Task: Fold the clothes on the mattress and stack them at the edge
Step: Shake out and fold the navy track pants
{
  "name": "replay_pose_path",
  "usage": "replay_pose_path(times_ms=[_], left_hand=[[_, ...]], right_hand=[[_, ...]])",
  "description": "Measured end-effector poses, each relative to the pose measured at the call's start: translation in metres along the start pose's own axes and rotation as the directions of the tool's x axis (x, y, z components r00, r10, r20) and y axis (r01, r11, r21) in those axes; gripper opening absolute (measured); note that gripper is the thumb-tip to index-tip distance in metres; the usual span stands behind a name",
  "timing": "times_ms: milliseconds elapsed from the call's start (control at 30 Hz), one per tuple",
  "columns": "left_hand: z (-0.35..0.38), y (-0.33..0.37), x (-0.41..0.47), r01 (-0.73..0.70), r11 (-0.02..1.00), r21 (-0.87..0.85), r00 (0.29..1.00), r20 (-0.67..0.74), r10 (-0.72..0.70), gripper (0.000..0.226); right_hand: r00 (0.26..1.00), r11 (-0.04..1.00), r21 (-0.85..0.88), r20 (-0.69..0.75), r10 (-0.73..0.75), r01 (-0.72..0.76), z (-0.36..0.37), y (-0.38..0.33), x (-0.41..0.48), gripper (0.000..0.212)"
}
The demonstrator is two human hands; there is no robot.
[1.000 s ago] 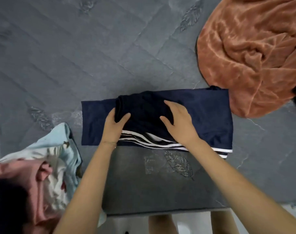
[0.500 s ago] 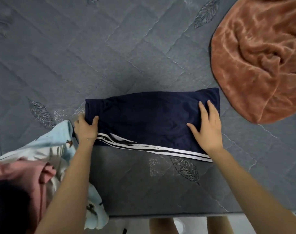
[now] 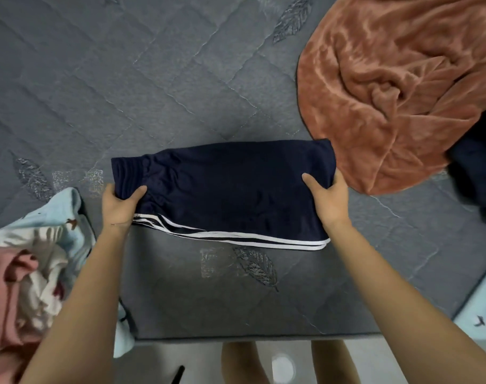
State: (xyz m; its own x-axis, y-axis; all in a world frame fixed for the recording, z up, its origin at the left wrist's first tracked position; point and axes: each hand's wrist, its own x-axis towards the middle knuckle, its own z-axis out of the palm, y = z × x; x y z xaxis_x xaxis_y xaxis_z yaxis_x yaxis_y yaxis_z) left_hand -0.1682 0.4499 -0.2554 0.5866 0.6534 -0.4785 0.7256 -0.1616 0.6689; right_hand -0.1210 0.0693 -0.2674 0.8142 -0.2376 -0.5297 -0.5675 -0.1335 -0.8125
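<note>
Navy shorts with white side stripes (image 3: 225, 189) lie folded in half on the grey quilted mattress (image 3: 125, 87), waistband to the left. My left hand (image 3: 119, 203) grips the waistband end, thumb on top and fingers hidden underneath. My right hand (image 3: 329, 196) grips the leg-hem end the same way, thumb over the cloth. Both ends look slightly raised off the mattress.
A crumpled rust-orange fleece garment (image 3: 397, 87) lies at the right, with a dark garment (image 3: 477, 176) beside it. A heap of light-blue, white and pink clothes (image 3: 33, 261) sits at the left. The mattress's front edge (image 3: 250, 338) runs just above my legs.
My hands went from the middle of the shorts out to their two ends. They lay flat and pressing before; now each one grips an end.
</note>
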Motion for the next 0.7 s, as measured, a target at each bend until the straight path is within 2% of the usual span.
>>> replay_pose_path(times_ms=[67,133,200,300,433,467,533,600,633,700], left_hand=[[0.019,0.007,-0.026,-0.048,0.998,-0.049,0.998,0.032,0.05,0.024],[0.042,0.013,-0.052,-0.067,0.993,-0.101,0.992,0.099,0.077,0.022],[0.07,0.016,-0.073,-0.061,0.989,-0.138,0.983,0.164,0.084,0.02],[0.11,0.022,-0.097,-0.068,0.982,-0.175,0.971,0.215,0.105,0.031],[0.142,0.023,-0.117,-0.059,0.985,-0.161,0.976,0.2,0.091,0.035],[0.146,0.023,-0.12,-0.091,0.991,-0.095,0.979,0.174,0.107,0.038],[0.155,0.019,-0.124,-0.196,0.959,0.206,0.98,0.075,0.184,0.058],[0.167,0.019,-0.133,-0.258,0.81,0.526,0.95,-0.016,0.313,0.077],[0.175,0.022,-0.142,-0.303,0.734,0.608,0.918,-0.021,0.397,0.078],[0.2,0.032,-0.165,-0.478,0.621,0.622,0.83,0.088,0.55,0.068]], right_hand=[[0.983,0.976,-0.134,-0.052,-0.178,0.17,-0.028,-0.007,0.001,0.018],[0.963,0.953,-0.206,-0.104,-0.248,0.223,-0.062,-0.007,0.005,0.014],[0.956,0.949,-0.228,-0.148,-0.255,0.218,-0.099,-0.005,0.011,0.015],[0.958,0.956,-0.232,-0.178,-0.223,0.179,-0.144,-0.003,0.019,0.018],[0.978,0.972,-0.215,-0.16,-0.133,0.097,-0.179,0.001,0.028,0.027],[0.985,0.975,-0.214,-0.14,-0.098,0.066,-0.185,0.004,0.03,0.03],[0.997,0.977,-0.211,-0.083,-0.009,-0.009,-0.193,0.009,0.035,0.036],[0.996,0.974,-0.211,-0.032,0.081,-0.086,-0.199,0.016,0.038,0.04],[0.993,0.972,-0.204,-0.019,0.115,-0.116,-0.201,0.019,0.038,0.042],[0.987,0.973,-0.169,-0.017,0.159,-0.16,-0.204,0.023,0.039,0.046]])
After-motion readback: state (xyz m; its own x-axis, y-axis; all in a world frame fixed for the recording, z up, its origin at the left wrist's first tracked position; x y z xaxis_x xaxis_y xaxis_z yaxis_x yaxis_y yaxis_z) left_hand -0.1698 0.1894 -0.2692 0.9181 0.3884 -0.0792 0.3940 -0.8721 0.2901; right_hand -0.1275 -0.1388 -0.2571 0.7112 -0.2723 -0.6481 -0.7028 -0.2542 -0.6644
